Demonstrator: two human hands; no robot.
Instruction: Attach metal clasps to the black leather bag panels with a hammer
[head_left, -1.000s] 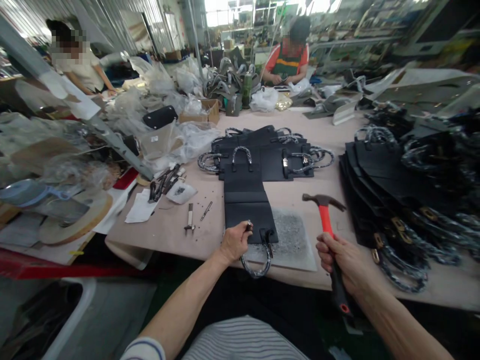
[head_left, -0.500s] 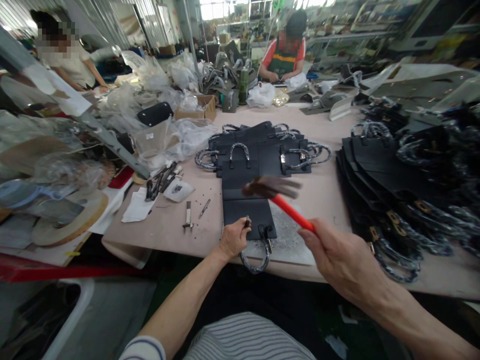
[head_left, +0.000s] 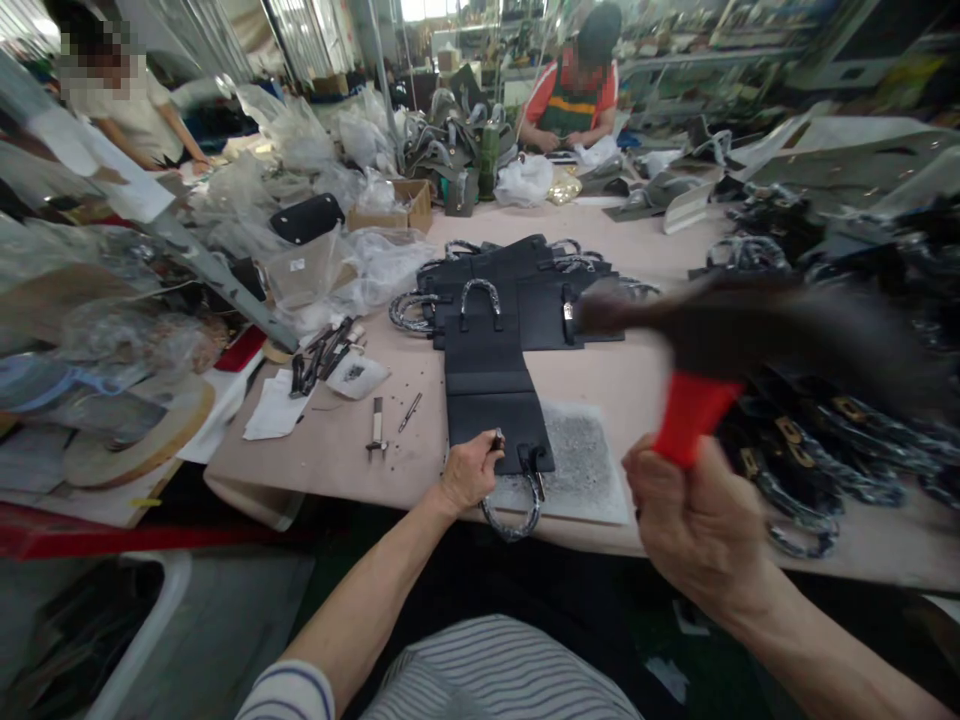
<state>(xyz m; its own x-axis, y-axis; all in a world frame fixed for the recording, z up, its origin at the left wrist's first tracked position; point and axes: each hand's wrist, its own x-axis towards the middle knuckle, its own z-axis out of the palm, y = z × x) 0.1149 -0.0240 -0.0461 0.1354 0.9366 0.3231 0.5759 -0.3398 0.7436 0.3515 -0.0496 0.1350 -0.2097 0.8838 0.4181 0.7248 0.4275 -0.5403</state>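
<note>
My right hand (head_left: 694,520) grips a claw hammer (head_left: 694,415) by its red handle, raised close to the camera; the dark head is blurred by motion. My left hand (head_left: 471,472) is closed around a short metal punch (head_left: 496,440), its top end showing above the fingers. The punch's lower end is hidden. Beneath that hand lies a black leather bag panel (head_left: 491,385) with plastic-wrapped handles at both ends. Its near handle (head_left: 514,525) hangs by the table edge. Part of the panel rests on a worn, pitted white board (head_left: 589,460).
More black bag panels (head_left: 544,310) are stacked behind, and another pile (head_left: 817,470) lies at right. A small metal tool (head_left: 377,430) and a thin rod (head_left: 410,412) lie at left near several dark tools (head_left: 326,355). Two people are at work across the table.
The hammer has swung down over the panel beside my left hand, then risen up and right, nearer the camera. My left hand and the panel have stayed in place.
</note>
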